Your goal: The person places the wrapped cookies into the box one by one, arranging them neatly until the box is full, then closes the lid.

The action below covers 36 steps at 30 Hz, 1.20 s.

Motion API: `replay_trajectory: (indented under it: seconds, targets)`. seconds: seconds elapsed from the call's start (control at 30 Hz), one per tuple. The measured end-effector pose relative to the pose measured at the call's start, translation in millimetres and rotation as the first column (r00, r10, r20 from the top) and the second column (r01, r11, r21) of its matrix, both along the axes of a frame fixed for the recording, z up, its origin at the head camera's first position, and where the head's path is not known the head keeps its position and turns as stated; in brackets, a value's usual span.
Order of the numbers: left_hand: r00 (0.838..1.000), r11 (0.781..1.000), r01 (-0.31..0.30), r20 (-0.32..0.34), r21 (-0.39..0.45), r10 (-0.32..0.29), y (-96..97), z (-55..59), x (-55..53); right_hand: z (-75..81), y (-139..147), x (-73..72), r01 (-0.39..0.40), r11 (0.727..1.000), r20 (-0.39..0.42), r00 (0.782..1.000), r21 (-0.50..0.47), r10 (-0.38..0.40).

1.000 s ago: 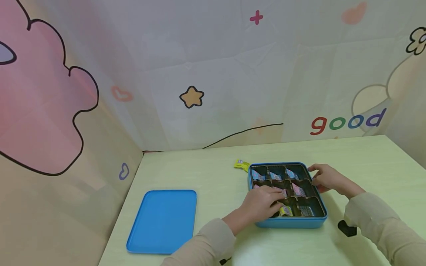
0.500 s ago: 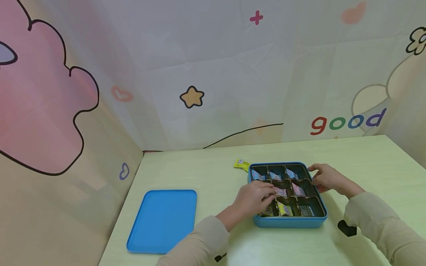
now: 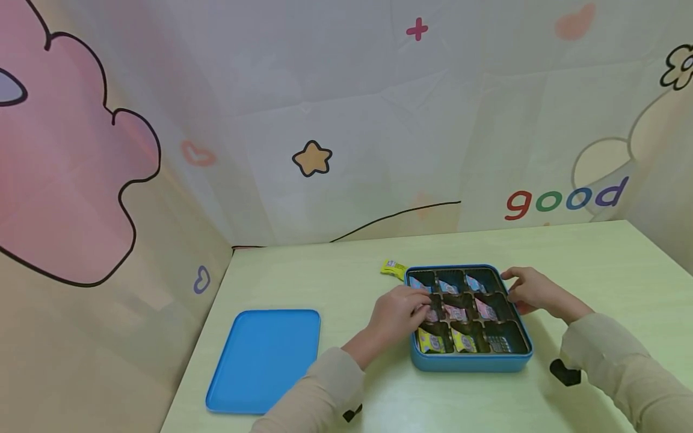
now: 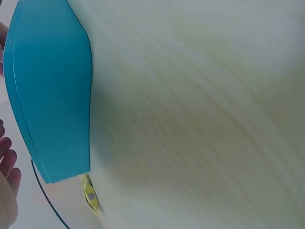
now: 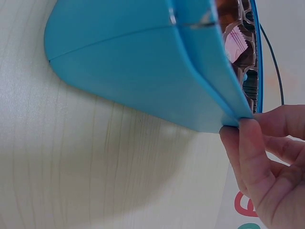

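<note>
A blue box (image 3: 471, 362) with a dark divided insert stands on the table. Blue-wrapped candies (image 3: 448, 287) lie in its back row, pink-wrapped candies (image 3: 485, 310) in the middle row. Yellow-wrapped candies (image 3: 464, 341) fill two front compartments, left and middle. My left hand (image 3: 399, 311) reaches over the box's left edge, its fingertips at the left middle compartment and partly hiding the pink candy there. In the left wrist view its fingers look loose, beside the box wall (image 4: 52, 90). My right hand (image 3: 536, 293) pinches the rim near the far right corner, thumb against the outer wall (image 5: 143, 81).
A blue lid (image 3: 265, 361) lies flat on the table at the left. One yellow-wrapped candy (image 3: 393, 268) rests on the table right by the box's back left corner. A printed cloth (image 3: 346, 120) rises behind the table's far edge.
My left hand has drawn back leftward from over the front and middle compartments to the box's left edge, uncovering the yellow candy at front left. The right hand stays at the rim.
</note>
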<state>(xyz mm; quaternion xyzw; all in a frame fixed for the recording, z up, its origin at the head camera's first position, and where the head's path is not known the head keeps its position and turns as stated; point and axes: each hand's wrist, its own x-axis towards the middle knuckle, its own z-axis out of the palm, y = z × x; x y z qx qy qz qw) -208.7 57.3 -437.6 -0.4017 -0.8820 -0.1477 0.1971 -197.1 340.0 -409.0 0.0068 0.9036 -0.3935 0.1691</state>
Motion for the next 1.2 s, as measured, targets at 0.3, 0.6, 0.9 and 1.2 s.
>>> replay_trajectory:
  seconds: [0.3,0.6,0.9,1.2]
  targets:
    - [0.998,0.998,-0.058,-0.018,0.002,0.058,-8.6,-2.6,-11.1,1.4,-1,-0.1,0.012,1.0,0.019,1.0,-0.011,-0.012]
    - [0.983,0.986,-0.165,0.078,-0.03,0.167,-15.7,-13.3,-23.6,1.8,-2,0.5,0.019,0.999,0.016,1.0,-0.026,-0.018]
    - [0.96,0.971,-0.219,0.157,-0.098,0.232,-19.0,-24.0,-33.3,3.5,-1,1.4,0.002,1.0,0.003,1.0,-0.013,-0.002]
    - [0.919,0.926,-0.261,0.224,-0.272,0.325,-17.3,-27.5,-41.3,0.9,-1,-0.5,0.017,1.0,0.019,1.0,-0.02,-0.017]
